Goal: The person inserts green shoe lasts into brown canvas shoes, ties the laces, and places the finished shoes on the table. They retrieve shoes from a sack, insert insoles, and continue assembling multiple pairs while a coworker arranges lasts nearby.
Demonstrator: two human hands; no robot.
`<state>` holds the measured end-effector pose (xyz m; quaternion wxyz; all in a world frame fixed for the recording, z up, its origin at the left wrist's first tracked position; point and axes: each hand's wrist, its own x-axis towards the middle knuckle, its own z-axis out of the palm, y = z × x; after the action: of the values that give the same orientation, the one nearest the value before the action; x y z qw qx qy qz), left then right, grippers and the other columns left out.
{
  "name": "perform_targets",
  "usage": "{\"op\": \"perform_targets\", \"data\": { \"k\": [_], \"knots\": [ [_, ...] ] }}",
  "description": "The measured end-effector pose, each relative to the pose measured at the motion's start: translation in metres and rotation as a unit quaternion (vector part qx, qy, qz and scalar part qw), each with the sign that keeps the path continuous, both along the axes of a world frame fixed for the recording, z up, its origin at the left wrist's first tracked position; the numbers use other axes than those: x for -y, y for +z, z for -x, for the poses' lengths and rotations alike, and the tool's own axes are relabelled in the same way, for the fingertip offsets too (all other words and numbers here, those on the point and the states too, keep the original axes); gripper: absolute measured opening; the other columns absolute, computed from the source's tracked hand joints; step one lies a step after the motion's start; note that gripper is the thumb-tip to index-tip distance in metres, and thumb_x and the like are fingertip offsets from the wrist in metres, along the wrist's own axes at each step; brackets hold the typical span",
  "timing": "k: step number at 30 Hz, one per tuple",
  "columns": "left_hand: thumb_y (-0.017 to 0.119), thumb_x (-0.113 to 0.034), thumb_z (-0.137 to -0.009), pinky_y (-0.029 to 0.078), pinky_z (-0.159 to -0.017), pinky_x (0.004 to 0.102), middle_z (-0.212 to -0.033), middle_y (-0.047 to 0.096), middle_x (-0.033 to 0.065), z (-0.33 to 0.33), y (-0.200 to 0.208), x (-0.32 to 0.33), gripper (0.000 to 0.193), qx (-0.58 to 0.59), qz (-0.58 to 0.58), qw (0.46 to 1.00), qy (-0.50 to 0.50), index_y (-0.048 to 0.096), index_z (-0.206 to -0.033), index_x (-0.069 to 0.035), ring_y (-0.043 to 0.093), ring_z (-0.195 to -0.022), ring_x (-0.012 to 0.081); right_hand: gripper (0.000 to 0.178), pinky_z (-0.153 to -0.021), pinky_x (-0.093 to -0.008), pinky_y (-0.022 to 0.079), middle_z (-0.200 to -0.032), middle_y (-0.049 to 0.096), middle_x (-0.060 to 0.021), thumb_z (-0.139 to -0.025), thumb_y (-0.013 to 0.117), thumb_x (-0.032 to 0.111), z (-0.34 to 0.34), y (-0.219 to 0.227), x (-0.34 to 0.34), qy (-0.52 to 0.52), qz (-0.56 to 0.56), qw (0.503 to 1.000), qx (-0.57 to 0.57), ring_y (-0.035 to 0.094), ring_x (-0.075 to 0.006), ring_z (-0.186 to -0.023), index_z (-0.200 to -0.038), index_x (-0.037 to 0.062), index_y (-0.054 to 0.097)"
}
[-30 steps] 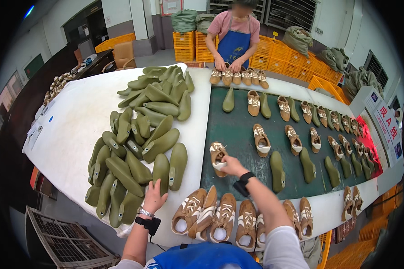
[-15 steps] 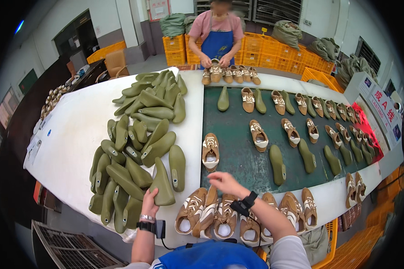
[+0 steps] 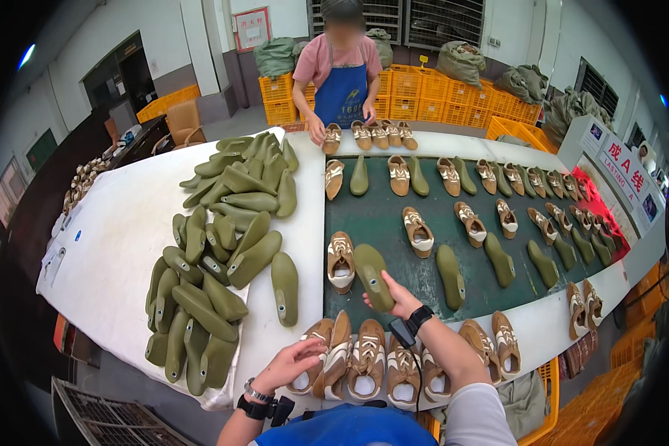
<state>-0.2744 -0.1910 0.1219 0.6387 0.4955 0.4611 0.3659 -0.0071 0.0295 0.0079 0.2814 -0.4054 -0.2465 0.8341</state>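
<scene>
A green shoe last [image 3: 372, 273] is in my right hand [image 3: 395, 296], fingers wrapped round its lower end. It is held over the near left corner of the green conveyor belt [image 3: 383, 223], beside a brown and white sneaker [image 3: 340, 262]. My left hand [image 3: 296, 362] is empty, its fingers apart, just left of a row of sneakers [image 3: 367, 357] along the near edge; it partly covers the leftmost one. To the left, a pile of green shoe lasts [image 3: 201, 297] lies on the white table [image 3: 119, 230], with a single last [image 3: 284, 288] at its right side.
Sneakers and lasts stand in rows along the belt. Across the table a co-worker in a blue apron [image 3: 342, 97] touches a sneaker [image 3: 332, 138] beside several others. Orange crates [image 3: 424, 91] line the back wall. A white sign panel [image 3: 624, 167] rises at the right.
A last has gone from the pile, left hand to right hand, and over the belt. My left hand has moved right, off the pile. The co-worker has put a sneaker on the belt's far corner.
</scene>
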Motion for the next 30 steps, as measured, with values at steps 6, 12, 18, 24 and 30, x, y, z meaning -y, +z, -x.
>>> {"op": "perform_targets", "data": {
  "k": [6,12,18,24,30],
  "knots": [
    [0.054,-0.004,-0.093,0.045,-0.095,0.028,-0.122,0.06,0.0118,0.014,-0.02,0.014,0.042,-0.027,0.058,0.996,0.066,0.043,-0.133,0.002,0.057,-0.11,0.0149,0.067,-0.093,-0.041,0.047,-0.121,0.056,-0.0213,-0.089,0.046,0.057,-0.009,-0.046,-0.028,0.104,-0.36,0.72,0.584,0.058,-0.0337,-0.109,-0.132,0.0055,0.045],
    [0.059,-0.008,-0.09,0.047,-0.091,0.0274,-0.113,0.062,0.0104,0.01,-0.039,0.017,0.042,-0.116,0.005,0.99,0.074,0.048,-0.13,0.001,0.059,-0.104,0.0146,0.079,-0.084,-0.044,0.05,-0.109,0.063,-0.0222,-0.081,0.058,0.039,0.028,-0.016,-0.006,0.24,-0.337,0.646,0.641,0.062,-0.0368,-0.1,-0.141,-0.0009,0.025],
    [0.066,-0.013,-0.083,0.049,-0.088,0.0341,-0.111,0.062,0.0172,0.004,-0.054,0.023,0.045,-0.261,-0.069,0.962,0.035,0.053,-0.124,0.001,0.061,-0.099,0.0268,0.085,-0.085,-0.0418,0.05,-0.107,0.064,-0.0236,-0.079,0.063,0.034,0.045,-0.02,0.009,0.222,-0.366,0.666,0.611,0.063,-0.0351,-0.1,-0.144,0.0008,0.019],
    [0.068,-0.016,-0.077,0.041,-0.097,0.0443,-0.118,0.053,0.0237,0.026,-0.093,0.036,0.056,-0.51,-0.254,0.814,0.115,0.047,-0.127,-0.003,0.048,-0.112,0.0389,0.066,-0.078,-0.0436,0.05,-0.097,0.066,-0.0192,-0.08,0.062,0.031,0.015,0.022,0.037,0.169,-0.487,0.628,0.583,0.063,-0.0367,-0.089,-0.137,0.0079,0.04],
    [0.058,-0.027,-0.086,0.046,-0.09,0.0386,-0.113,0.06,0.0201,0.04,-0.121,0.055,0.054,-0.364,-0.005,0.93,0.041,0.039,-0.132,-0.007,0.059,-0.104,0.0341,0.043,-0.067,-0.0378,0.051,-0.081,0.067,-0.0138,-0.082,0.064,0.022,-0.038,0.092,0.136,0.172,-0.527,0.738,0.385,0.065,-0.03,-0.073,-0.121,0.006,0.056]
  ]
}}
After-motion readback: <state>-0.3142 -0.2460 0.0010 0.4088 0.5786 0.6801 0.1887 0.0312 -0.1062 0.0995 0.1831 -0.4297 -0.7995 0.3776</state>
